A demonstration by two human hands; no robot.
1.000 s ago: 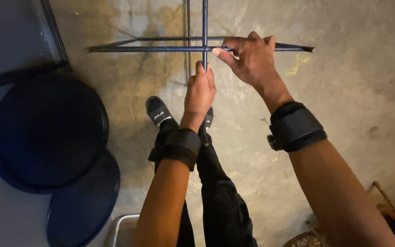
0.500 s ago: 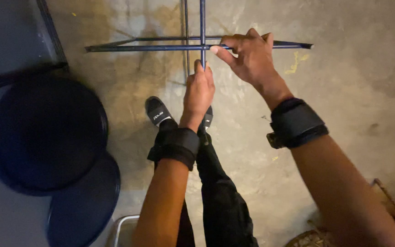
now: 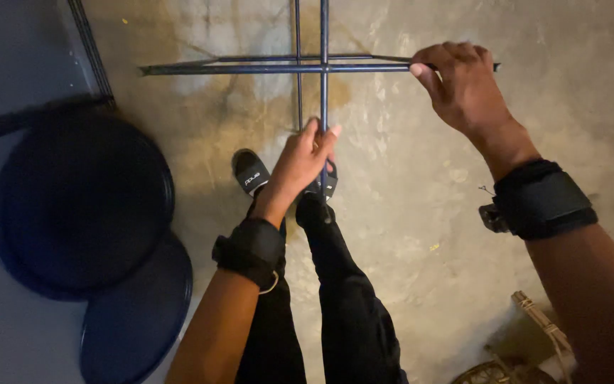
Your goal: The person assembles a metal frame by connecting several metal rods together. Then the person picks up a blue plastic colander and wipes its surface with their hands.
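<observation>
Over the concrete floor (image 3: 406,213), a cross of thin dark metal rods is held between both hands. The right hand (image 3: 463,85) has slid outward along the horizontal rod (image 3: 250,68) since a second ago, when it sat close to the crossing; now its fingers are clamped on the bar well toward the right end, thumb pressing from the near side. The left hand (image 3: 300,160) has not shifted: its fingers are closed around the vertical rod (image 3: 323,43) just below the crossing, above the sandals (image 3: 252,173). With the hands farther apart, the grip on the frame looks wider and steadier, and the joint itself is now bare.

The frame hangs level, clear of the floor as far as can be told. To the left, two dark round discs (image 3: 79,206) overlap on a grey mat, near the horizontal rod's left tip but apart from it; another dark bar runs along the mat's edge. At the lower right lies some tan clutter (image 3: 527,334), well away from the rods. Open floor spreads to the right and ahead.
</observation>
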